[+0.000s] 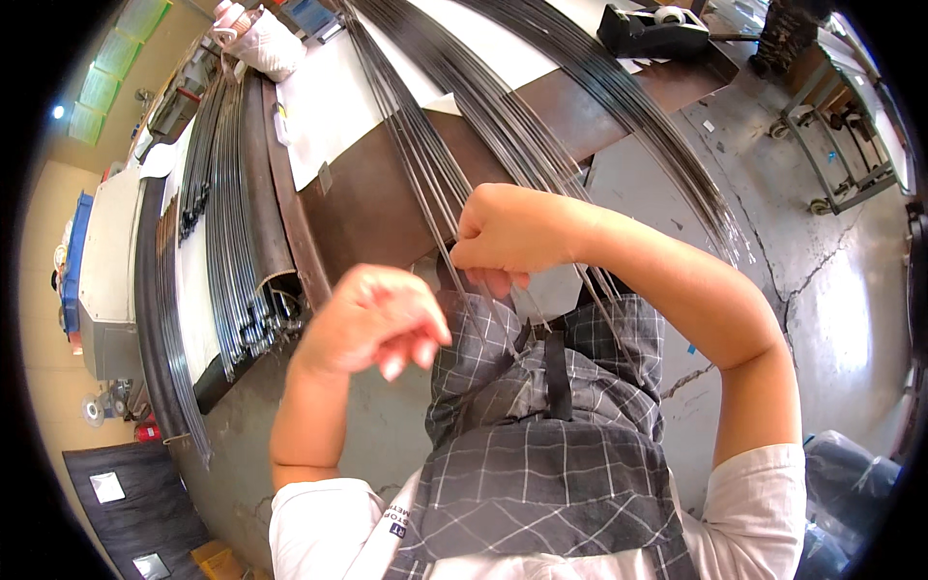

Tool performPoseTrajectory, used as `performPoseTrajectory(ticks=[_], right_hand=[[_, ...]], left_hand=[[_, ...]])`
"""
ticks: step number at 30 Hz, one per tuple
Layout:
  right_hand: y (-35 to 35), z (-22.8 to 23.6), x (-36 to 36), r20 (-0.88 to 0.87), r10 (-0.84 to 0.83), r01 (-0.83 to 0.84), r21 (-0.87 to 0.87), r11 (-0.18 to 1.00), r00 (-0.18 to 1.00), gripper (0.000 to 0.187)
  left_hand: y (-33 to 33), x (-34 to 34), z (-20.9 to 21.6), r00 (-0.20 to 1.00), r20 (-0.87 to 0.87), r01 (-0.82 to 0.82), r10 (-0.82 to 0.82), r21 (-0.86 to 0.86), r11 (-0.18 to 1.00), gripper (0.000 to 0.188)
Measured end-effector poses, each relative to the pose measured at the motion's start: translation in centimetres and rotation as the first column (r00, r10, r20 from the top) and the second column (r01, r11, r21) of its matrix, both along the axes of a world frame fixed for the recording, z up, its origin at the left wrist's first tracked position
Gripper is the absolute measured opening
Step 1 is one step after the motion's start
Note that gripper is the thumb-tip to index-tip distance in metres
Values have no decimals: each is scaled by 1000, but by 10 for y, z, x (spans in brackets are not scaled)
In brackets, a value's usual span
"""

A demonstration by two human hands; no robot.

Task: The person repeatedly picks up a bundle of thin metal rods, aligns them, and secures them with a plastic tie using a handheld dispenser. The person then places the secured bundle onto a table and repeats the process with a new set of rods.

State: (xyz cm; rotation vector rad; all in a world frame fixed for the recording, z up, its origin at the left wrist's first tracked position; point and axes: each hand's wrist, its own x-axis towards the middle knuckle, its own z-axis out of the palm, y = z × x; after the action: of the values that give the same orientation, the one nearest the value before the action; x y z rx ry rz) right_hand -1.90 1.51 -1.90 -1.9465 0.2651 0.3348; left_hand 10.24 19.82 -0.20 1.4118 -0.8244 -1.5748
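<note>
Long, thin dark metal rods (pixel 416 130) run from the table toward me, their near ends hanging over my lap. My right hand (pixel 512 232) is closed, knuckles up, around a few of these rods in front of my apron. To the left of it, my left hand (pixel 372 319) is raised, slightly blurred, with its fingers loosely bent and apart and nothing visible in them. It is close to the left-hand rods, but I see no grip on them. More rods (pixel 512 106) lie in a bundle just beyond my right hand, and another bundle (pixel 619 82) fans out farther right.
The brown table edge (pixel 377 198) lies ahead, partly covered by white paper (pixel 329 106). At left, a rack holds several bundles of dark tubes (pixel 227 242). A black tape dispenser (pixel 652 34) sits at the far right of the table. A wheeled cart (pixel 841 145) stands beyond.
</note>
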Motion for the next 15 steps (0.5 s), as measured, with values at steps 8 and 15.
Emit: performPoseTrajectory(ticks=[8,15], right_hand=[[4,-9,5,-54,4,-25,-379,925,999,36],[-7,3,0,-20,-41,29,-402,915,999,39]], left_hand=[[-10,30,-19,936,101,-288,336,-327,900,22],[-33,25,-18,917,212,-252,338,-350,902,19]])
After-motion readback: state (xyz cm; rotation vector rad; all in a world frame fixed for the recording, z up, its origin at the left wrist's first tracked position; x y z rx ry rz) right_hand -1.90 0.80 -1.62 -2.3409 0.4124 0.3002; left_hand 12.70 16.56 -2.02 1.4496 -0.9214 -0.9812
